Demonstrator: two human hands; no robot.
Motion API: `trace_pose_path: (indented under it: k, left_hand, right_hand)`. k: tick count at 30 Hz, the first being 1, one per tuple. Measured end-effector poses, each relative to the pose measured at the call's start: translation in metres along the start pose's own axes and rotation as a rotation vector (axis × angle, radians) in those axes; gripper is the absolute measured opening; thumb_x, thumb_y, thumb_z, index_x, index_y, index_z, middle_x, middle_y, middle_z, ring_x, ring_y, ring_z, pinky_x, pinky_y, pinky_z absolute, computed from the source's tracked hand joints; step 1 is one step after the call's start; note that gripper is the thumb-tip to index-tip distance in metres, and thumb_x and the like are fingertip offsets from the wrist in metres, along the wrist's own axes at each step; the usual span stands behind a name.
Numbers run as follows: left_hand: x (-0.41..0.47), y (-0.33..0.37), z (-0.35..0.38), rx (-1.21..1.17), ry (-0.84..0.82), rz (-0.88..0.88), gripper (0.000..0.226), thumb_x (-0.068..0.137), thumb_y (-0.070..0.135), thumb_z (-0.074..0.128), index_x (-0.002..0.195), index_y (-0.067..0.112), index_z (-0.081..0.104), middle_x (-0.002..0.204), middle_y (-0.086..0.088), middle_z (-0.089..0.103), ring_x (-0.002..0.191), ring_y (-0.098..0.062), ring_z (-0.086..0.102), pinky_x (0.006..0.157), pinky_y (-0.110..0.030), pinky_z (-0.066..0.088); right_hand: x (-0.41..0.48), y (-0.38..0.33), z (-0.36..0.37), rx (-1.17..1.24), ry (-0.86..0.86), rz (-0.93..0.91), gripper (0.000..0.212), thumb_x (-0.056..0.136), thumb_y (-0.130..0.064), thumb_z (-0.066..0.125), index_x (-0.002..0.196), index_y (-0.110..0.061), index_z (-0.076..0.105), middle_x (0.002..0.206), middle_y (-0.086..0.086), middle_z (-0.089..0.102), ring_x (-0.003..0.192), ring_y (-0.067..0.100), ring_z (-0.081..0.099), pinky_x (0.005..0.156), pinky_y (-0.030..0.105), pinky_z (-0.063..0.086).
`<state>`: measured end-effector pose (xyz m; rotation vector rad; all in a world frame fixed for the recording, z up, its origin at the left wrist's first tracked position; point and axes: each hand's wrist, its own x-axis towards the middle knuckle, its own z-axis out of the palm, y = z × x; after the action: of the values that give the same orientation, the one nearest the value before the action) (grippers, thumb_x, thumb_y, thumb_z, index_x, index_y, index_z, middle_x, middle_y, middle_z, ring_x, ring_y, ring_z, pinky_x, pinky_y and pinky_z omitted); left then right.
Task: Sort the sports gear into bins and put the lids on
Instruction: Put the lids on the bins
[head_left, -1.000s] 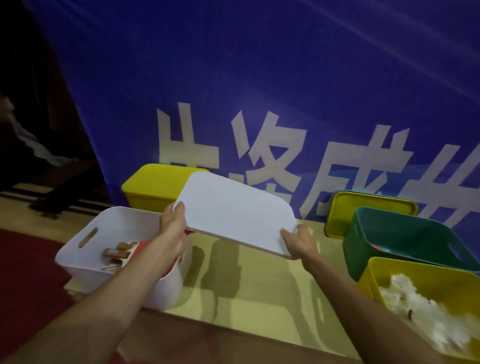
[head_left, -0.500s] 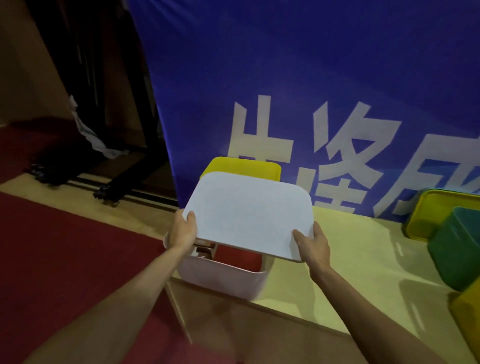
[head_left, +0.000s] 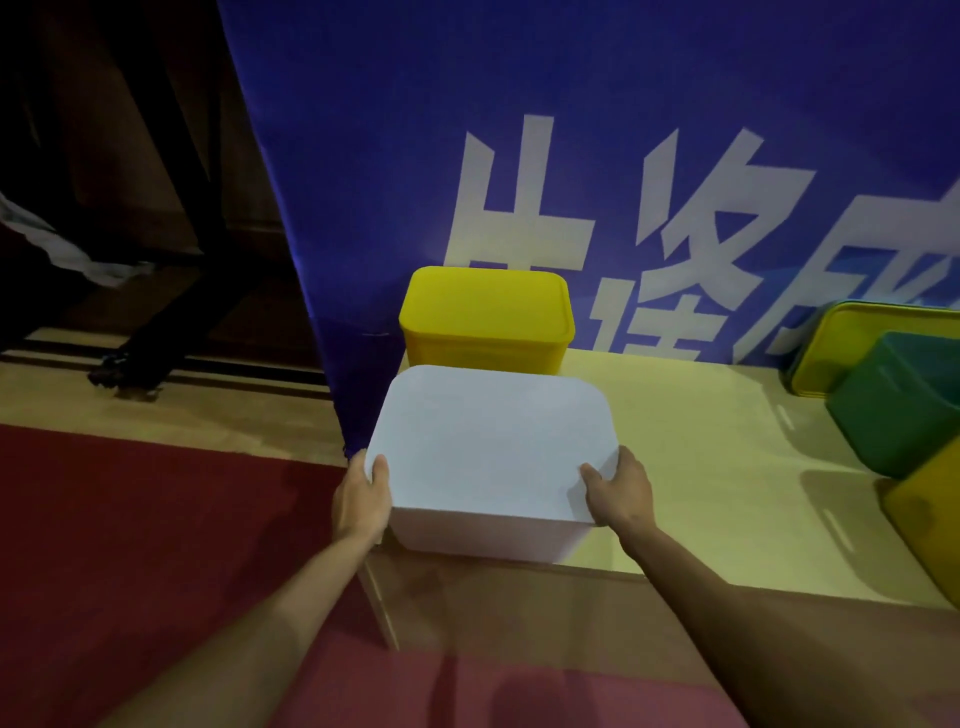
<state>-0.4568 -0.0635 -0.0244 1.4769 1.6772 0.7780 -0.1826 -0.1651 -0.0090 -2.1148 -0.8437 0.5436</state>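
Observation:
A white lid (head_left: 493, 441) lies flat on top of the white bin (head_left: 488, 535) at the near left corner of the wooden table (head_left: 717, 467). My left hand (head_left: 361, 499) grips the lid's near left corner, thumb on top. My right hand (head_left: 621, 491) grips its near right corner the same way. The bin's contents are hidden under the lid. Right behind it stands a yellow bin (head_left: 488, 322) with its yellow lid on.
A green bin (head_left: 904, 410) and a yellow bin (head_left: 930, 525) sit at the table's right edge of view. A loose yellow lid (head_left: 852, 348) leans on the blue banner (head_left: 571, 156) behind. Red carpet (head_left: 130, 545) lies to the left, below the table.
Both hands have lowered the white lid from above the open white bin down onto its rim, and the paddles inside are now covered. The camera has tilted down and come closer.

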Motion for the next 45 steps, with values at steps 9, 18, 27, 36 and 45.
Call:
trace_pose_path:
  k: [9,18,27,36,45]
  left_hand:
    - [0.022,-0.008,0.01,-0.058,-0.049,0.042,0.039,0.101,0.034,0.035,0.132,0.015,0.048,0.127,-0.005,0.058,0.116,-0.026,0.054,0.089,-0.035,0.042]
    - [0.031,-0.012,0.018,-0.049,-0.028,0.007,0.037,0.1,0.03,0.039,0.131,0.011,0.046,0.132,-0.013,0.047,0.122,-0.032,0.046,0.102,-0.045,0.04]
    - [0.022,-0.004,0.02,0.248,0.036,0.01,0.051,0.101,0.036,0.033,0.145,0.013,0.027,0.142,-0.016,0.037,0.126,-0.034,0.041,0.099,-0.048,0.039]
    - [0.001,0.037,0.036,0.551,0.053,0.339,0.058,0.088,0.003,0.05,0.142,0.009,0.032,0.144,-0.014,0.034,0.131,-0.031,0.033,0.109,-0.038,0.027]
    - [-0.077,0.136,0.112,0.131,-0.314,0.333,0.038,0.091,0.008,0.053,0.127,0.017,0.051,0.129,-0.002,0.048,0.114,-0.016,0.051,0.094,-0.025,0.041]
  right_hand:
    - [0.006,0.007,0.015,-0.047,0.0,0.049,0.056,0.087,-0.034,0.058,0.134,-0.008,0.04,0.127,0.014,0.051,0.113,0.032,0.053,0.091,0.05,0.049]
    - [0.013,0.012,0.022,-0.087,-0.02,0.045,0.061,0.09,-0.035,0.054,0.14,-0.01,0.031,0.137,0.01,0.043,0.12,0.032,0.048,0.094,0.05,0.046]
    - [0.017,0.013,0.02,0.041,-0.069,0.087,0.066,0.089,-0.03,0.06,0.142,-0.009,0.029,0.14,0.012,0.041,0.127,0.031,0.044,0.104,0.051,0.041]
    - [0.022,0.013,-0.003,0.203,-0.248,0.181,0.069,0.089,-0.024,0.059,0.146,-0.014,0.02,0.136,0.008,0.046,0.12,0.029,0.049,0.094,0.042,0.047]
    - [0.042,0.03,-0.098,0.098,-0.309,0.059,0.041,0.091,-0.021,0.056,0.131,-0.013,0.053,0.134,0.009,0.054,0.117,0.023,0.053,0.101,0.04,0.045]
